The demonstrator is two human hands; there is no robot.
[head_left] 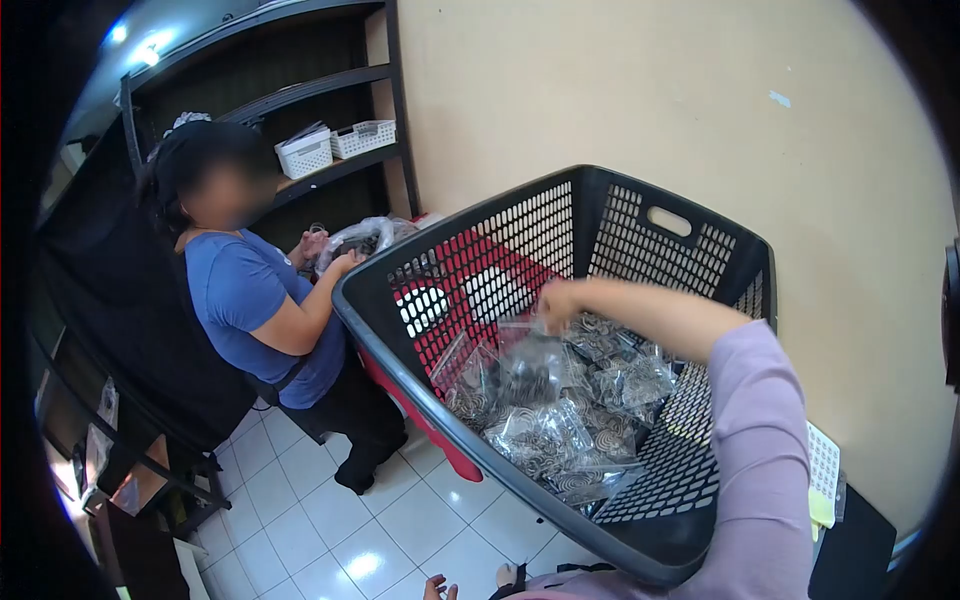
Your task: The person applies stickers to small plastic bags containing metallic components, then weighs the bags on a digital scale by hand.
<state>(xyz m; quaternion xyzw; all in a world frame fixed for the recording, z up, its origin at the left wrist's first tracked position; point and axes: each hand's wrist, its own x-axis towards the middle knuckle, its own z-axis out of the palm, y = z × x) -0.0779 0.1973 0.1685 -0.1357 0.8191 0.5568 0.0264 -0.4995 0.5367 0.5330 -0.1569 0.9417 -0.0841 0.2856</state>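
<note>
My right hand (562,304), at the end of a lilac sleeve, reaches into a large black plastic basket (755,250). Its fingers are closed on the top edge of a clear zip bag (530,368) that is blurred. Under and around it lie several clear bags (540,435) holding dark coiled pieces. At the bottom edge of the view, below the basket, my left hand (438,588) shows only its fingers, spread apart with nothing between them.
A co-worker in a blue shirt (262,285) stands left of the basket, hands on a clear plastic bag (365,238). Behind stands a black shelf (330,85) with white baskets (305,155). A beige wall (850,150) borders the right; white tiles (370,530) cover the floor.
</note>
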